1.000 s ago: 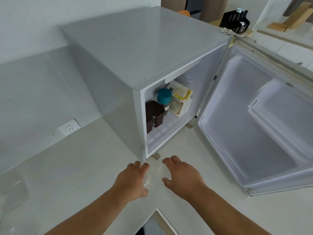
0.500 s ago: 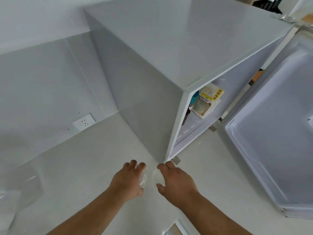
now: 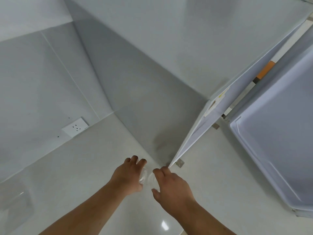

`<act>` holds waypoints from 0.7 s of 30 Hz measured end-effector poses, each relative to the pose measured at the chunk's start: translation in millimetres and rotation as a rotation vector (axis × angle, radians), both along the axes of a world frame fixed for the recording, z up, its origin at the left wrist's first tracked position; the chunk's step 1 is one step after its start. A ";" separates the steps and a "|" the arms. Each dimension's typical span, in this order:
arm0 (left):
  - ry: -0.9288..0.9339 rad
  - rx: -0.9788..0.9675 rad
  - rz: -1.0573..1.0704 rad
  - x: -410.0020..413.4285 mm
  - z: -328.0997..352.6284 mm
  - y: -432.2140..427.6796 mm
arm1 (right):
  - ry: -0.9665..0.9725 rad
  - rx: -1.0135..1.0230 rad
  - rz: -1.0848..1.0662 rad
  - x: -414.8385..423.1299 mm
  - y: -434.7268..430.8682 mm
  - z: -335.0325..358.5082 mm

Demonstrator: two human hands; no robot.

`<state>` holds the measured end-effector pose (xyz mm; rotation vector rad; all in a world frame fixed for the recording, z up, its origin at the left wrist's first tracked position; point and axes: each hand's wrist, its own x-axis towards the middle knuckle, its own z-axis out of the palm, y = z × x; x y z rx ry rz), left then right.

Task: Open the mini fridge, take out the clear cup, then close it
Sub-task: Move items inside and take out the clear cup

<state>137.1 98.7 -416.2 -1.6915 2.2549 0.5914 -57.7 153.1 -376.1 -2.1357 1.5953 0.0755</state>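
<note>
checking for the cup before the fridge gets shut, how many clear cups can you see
1. The clear cup is low in the middle, over the counter, held between the left hand and right hand. The fridge inside is mostly hidden, so more may be there.

White countertop (image 3: 71, 168), glossy, light glare near bottom edge. Grey wall panels (image 3: 42, 78) behind it with a thin vertical seam. White wall socket (image 3: 75, 127) low on wall, just above the counter, a few small dark specks near it. Clear plastic container (image 3: 15, 199) at far left on counter, blurred.
</note>
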 end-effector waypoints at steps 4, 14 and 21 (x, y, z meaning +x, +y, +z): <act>0.004 0.006 0.001 6.5 -4.7 0.5 | 0.007 0.000 -0.004 7.1 -6.9 -4.2; 0.000 0.014 0.023 20.6 -9.7 7.9 | 0.029 0.007 0.047 20.1 -16.3 -6.9; -0.018 0.024 0.015 24.0 -15.7 9.8 | 0.050 0.017 0.080 24.2 -14.1 -8.2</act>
